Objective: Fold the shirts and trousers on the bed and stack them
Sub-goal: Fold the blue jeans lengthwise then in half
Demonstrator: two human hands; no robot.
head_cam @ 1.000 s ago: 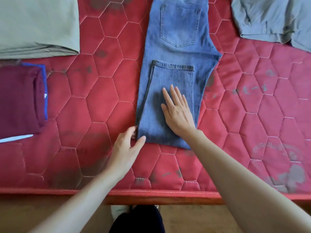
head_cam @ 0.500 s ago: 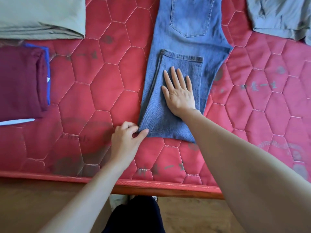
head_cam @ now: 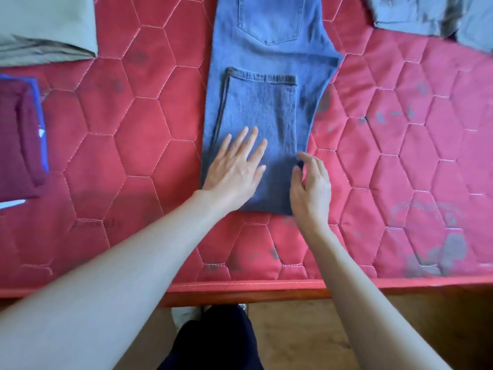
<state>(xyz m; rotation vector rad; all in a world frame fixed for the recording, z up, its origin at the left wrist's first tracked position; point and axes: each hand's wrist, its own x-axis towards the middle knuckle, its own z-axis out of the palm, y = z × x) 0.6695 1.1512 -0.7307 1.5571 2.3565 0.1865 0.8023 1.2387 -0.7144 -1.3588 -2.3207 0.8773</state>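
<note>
Red quilted bedding, stitched in hexagons, fills most of the frame; its near edge runs across the lower part, with a wooden floor below it. At upper centre we see the blue jeans lying flat on the bedding, back pocket up, with the leg section folded back over them so that its hem sits just below the pocket. We see the left hand laid flat on the lower left of the folded leg, fingers straight and spread, palm down on the denim; the right hand is at the lower right edge of the folded leg, fingers loosely curved, fingertips at the denim edge; we cannot tell whether they pinch the cloth or merely touch it. The two hands are close together but apart. At upper left lies a folded pale green garment; below it, at the left edge, a folded maroon garment rests over something blue. At upper right lies a grey garment, unfolded and partly out of frame.
</note>
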